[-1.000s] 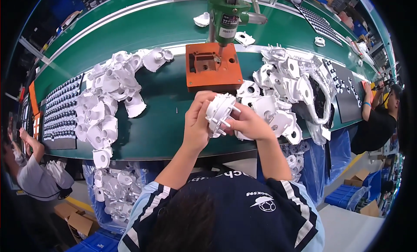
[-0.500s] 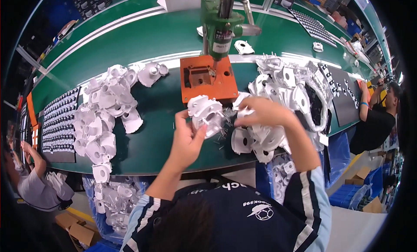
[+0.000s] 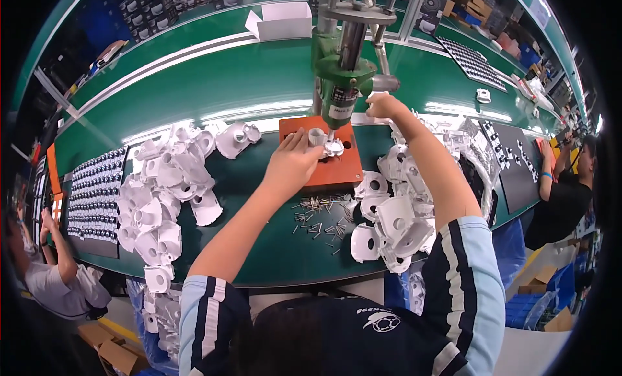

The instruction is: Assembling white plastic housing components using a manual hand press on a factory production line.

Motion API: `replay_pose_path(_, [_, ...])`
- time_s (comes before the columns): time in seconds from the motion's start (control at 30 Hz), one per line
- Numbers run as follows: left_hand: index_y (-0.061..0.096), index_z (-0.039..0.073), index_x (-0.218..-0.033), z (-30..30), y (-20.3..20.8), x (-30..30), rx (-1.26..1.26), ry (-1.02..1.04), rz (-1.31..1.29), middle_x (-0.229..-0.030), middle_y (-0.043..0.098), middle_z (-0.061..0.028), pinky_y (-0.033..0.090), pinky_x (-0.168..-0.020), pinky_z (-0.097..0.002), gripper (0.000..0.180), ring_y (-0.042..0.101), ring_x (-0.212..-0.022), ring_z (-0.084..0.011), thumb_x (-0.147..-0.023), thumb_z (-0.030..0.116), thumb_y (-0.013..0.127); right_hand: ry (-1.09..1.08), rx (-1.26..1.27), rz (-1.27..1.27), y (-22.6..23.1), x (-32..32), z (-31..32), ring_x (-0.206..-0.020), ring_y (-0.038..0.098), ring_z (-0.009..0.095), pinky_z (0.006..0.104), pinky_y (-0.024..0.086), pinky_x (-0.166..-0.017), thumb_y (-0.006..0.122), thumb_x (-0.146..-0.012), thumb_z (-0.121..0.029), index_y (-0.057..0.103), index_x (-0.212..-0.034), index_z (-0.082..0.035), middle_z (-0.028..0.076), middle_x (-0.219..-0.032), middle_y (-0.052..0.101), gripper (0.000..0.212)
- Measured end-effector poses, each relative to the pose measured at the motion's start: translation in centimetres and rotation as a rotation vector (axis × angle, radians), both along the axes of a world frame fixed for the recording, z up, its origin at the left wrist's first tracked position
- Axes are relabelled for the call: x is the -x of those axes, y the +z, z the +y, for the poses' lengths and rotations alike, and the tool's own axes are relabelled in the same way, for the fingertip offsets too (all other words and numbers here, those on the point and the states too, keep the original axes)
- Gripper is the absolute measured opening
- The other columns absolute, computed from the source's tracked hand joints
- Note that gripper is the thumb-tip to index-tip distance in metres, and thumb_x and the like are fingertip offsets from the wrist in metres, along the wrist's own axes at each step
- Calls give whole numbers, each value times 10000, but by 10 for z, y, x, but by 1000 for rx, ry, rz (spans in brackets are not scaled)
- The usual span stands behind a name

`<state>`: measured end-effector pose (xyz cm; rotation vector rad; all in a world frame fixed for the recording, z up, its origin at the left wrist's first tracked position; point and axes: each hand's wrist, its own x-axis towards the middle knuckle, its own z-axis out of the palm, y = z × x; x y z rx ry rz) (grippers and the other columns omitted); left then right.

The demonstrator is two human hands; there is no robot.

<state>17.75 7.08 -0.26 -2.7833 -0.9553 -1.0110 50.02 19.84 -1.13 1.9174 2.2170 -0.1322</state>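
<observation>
My left hand (image 3: 295,161) lies over the orange fixture block (image 3: 343,172), its fingers closed on a white plastic part (image 3: 317,137). The part is seated on the block and has a round collar; my hand covers much of it. Right above it stands the tip of a green bench press (image 3: 348,74). My right hand (image 3: 383,106) is curled shut beside the press, just below its grey metal cylinder (image 3: 386,83). What those fingers hold, if anything, is hidden. Small metal pins (image 3: 321,220) lie scattered on the green bench in front of the block.
White plastic parts are heaped to the left (image 3: 165,181) and right (image 3: 395,214) of the fixture. A tray of small black-and-white pieces (image 3: 97,188) lies far left. One co-worker (image 3: 61,279) sits at the left, another (image 3: 564,188) at the right. A white box (image 3: 282,23) stands behind.
My left hand has carried the white part forward from the bench front onto the orange block. My right hand has left the pins and reached up beside the press.
</observation>
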Motion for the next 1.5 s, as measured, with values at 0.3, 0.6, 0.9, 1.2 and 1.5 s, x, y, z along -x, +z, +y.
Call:
replay_pose_path(0.3, [589,55,-988,1,5,7,219,-113,38,-1201,522,-246,294,-1057,-457,292,429,-1214,-380,-807,280,635,-49,85,534,102,31,-134,-959,616,289,354,457,-867,654,-784,-370,658,-1095,-103,132,-1069,650,410])
replay_pose_path(0.6, [543,56,-1060,-18,6,2,116,-11,180,-1356,387,-218,234,-1091,-456,582,319,-1302,-364,-657,424,748,-660,-403,22,34,-146,-297,-748,617,382,441,490,-685,630,-713,-149,620,-755,30,252,-742,613,184])
replay_pose_path(0.9, [530,76,-1070,-17,-2,3,101,5,143,-1359,391,-204,236,-1095,-452,579,327,-1300,-358,-664,431,741,-745,-521,2,14,-125,-313,-889,579,385,424,486,-768,641,-727,-123,608,-818,2,209,-1007,575,158])
replay_pose_path(1.2, [537,79,-1067,-16,-3,5,120,13,134,-1341,420,-184,238,-1096,-443,586,346,-1293,-330,-660,450,739,-683,-517,41,24,-154,-318,-750,626,338,397,496,-692,628,-717,-107,650,-763,-4,198,-773,632,115])
replay_pose_path(1.5, [544,80,-1092,-15,-6,8,104,25,80,-1328,432,-183,260,-1080,-446,601,346,-1275,-377,-650,436,743,-334,-65,1301,106,13,-208,-615,535,80,209,402,-539,615,-853,-144,627,-925,25,43,-761,615,184])
